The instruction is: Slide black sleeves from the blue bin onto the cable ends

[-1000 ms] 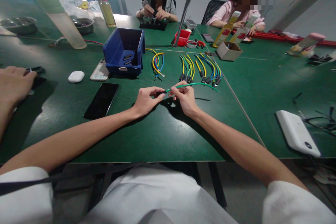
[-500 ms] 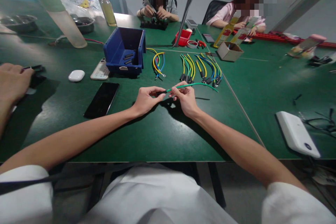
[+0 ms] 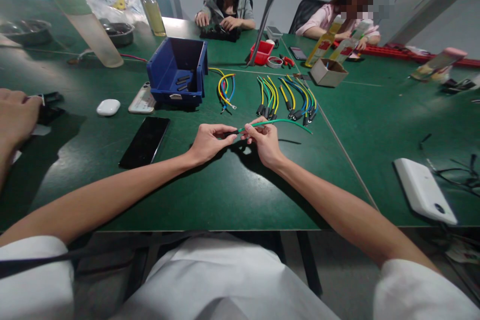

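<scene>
My left hand (image 3: 210, 142) pinches a black sleeve (image 3: 231, 133) at the left end of a green wire. The green wire (image 3: 288, 121) passes through the fingers of my right hand (image 3: 265, 141), and its free end curves out to the right. Both hands are almost touching, just above the green table (image 3: 240, 200). Behind them lie several green, yellow and blue wires with black sleeves (image 3: 268, 97). Further left is a small bundle of yellow, blue and red wires (image 3: 226, 91). Black sleeves (image 3: 182, 80) lie in a blue bin (image 3: 176, 96).
A black phone (image 3: 145, 142), a white case (image 3: 108, 107) and another phone (image 3: 142, 98) lie left. A white power bank (image 3: 425, 190) is on the right, a cardboard box (image 3: 328, 74) behind. Another person's hand (image 3: 17, 115) rests at far left; two people sit opposite.
My hands and the green wire have hardly moved. Across the table, one person's hands have moved apart and lower over the black part.
</scene>
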### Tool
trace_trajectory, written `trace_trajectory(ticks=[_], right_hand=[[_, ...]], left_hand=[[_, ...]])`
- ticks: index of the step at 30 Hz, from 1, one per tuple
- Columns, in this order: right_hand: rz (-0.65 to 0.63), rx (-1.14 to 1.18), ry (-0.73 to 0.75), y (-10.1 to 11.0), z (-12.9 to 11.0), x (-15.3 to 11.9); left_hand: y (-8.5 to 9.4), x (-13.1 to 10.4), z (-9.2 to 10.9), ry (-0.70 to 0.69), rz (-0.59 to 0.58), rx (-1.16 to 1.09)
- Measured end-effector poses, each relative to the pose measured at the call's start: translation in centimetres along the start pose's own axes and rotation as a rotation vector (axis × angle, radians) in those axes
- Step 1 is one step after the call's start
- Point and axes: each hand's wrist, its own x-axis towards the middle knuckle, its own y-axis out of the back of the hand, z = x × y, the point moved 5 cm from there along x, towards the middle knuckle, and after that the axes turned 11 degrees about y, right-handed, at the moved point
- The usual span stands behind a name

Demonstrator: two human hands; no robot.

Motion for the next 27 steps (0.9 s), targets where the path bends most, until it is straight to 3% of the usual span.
trace_trajectory(ticks=[4, 10, 20, 27], right_hand=[[-0.009, -0.010, 0.001, -0.07, -0.05, 0.01], [0.006, -0.050, 0.034, -0.35, -0.56, -0.22], [-0.023, -0.026, 0.018, -0.18, -0.18, -0.09], [-0.037, -0.016, 0.026, -0.33, -0.25, -0.13]], left_hand=[[-0.21, 0.12, -0.26, 0.044, -0.043, -0.059], [0.23, -0.30, 0.27, -0.069, 0.064, 0.103], [-0.13, -0.05, -0.30, 0.028, -0.010, -0.010], [0.12, -0.35, 0.24, -0.071, 0.033, 0.089]])
